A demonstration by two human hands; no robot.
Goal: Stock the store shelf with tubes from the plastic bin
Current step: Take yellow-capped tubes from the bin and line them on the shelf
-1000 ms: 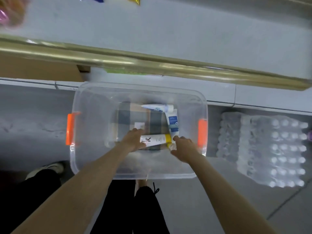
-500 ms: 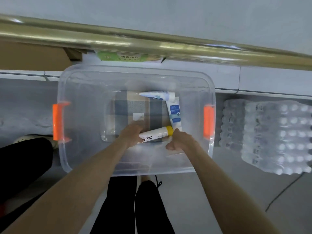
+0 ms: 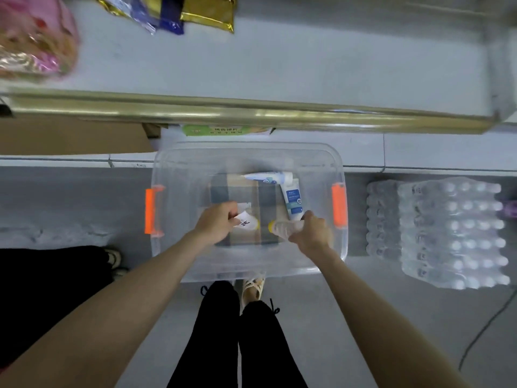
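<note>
Head view: the plastic bin (image 3: 246, 144) stands on the floor below the store shelf (image 3: 307, 65). The left hand (image 3: 215, 224) is curled round the end of a white tube (image 3: 247, 222) with black lettering. The right hand (image 3: 312, 233) grips a pale tube (image 3: 285, 228), its yellow cap pointing inward. Both tubes are low inside the bin. A blue-labelled tube (image 3: 293, 200) and a crosswise tube (image 3: 265, 176) lie touching at the far right. The tubes appear light, soft-walled and smooth, so a gentle mid-body hold seems advisable.
</note>
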